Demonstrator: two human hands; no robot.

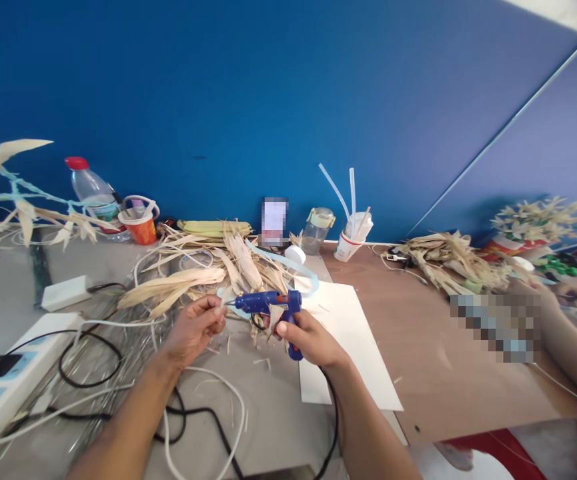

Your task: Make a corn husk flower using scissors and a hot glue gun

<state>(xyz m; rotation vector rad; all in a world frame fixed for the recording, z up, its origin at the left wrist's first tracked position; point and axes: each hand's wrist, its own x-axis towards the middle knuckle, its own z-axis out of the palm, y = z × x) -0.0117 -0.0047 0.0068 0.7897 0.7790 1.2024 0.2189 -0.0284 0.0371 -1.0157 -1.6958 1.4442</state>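
My right hand [308, 333] is wrapped round the handle of a blue glue gun [263, 303], whose nozzle points left. A small piece of dry husk lies against the gun by my right fingers. Just at the nozzle tip, my left hand [199, 327] pinches a small pale piece, too small to make out clearly. Behind both hands lies a heap of dry corn husks [238, 260], with a curved light-blue strip [311, 283] at its right. A white paper sheet [368, 360] lies under and beyond my right wrist.
Cables and a power strip [23, 367] fill the left side. At the back stand a bottle [91, 190], a red cup [141, 228], a phone [274, 220], a jar [317, 230] and a cup with glue sticks [351, 243]. Another person's hand [533, 300] is at the right, near more husks.
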